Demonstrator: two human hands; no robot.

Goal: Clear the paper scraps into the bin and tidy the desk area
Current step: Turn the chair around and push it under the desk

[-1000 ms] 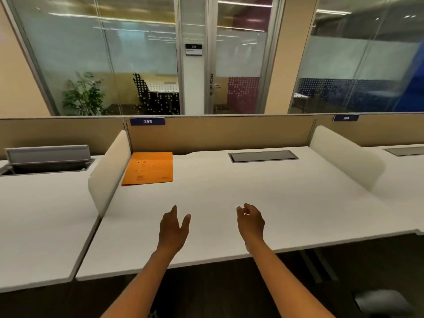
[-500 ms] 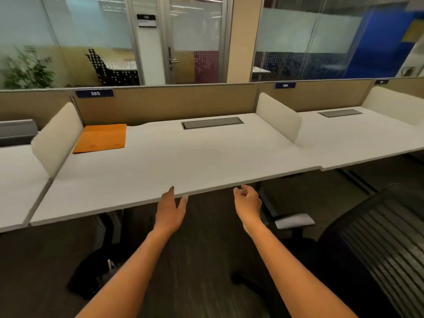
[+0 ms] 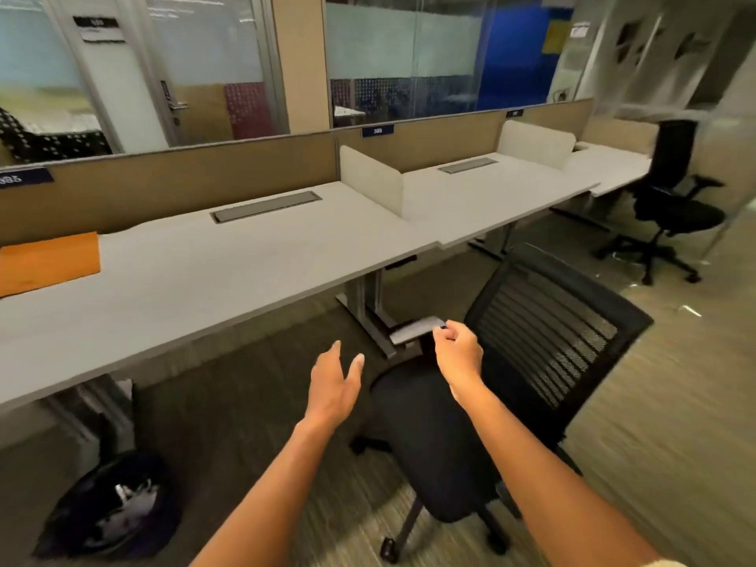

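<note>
Bin (image 3: 108,511): dark, bag-lined, on the floor at near left, under the near edge of the white worktop (image 3: 204,276); pale crumpled scraps (image 3: 135,499) show inside it, blurred. Left hand (image 3: 333,388): empty, grip open, fingers spread and pointing away, held in the air over the carpet (image 3: 229,435) just left of the chair seat. Right hand (image 3: 458,356): fingers curled loosely inward, thumb near the fingertips, nothing seen between them; held above the seat, close to the pale armrest pad (image 3: 415,329), contact cannot be told. Office chair (image 3: 511,362): black, mesh back to the right, padded seat below both forearms, standing apart from the worktop. Orange folder (image 3: 47,261): flat on the worktop at far left, cut by the frame edge. Grey cable hatch (image 3: 266,206): set flush in the worktop toward its far side. Cream divider (image 3: 370,182): upright between this worktop and the next one to the right. Second black chair (image 3: 671,206): far right, beside the last worktop. Tan partition (image 3: 172,182): runs along the far edge, glass walls behind.
</note>
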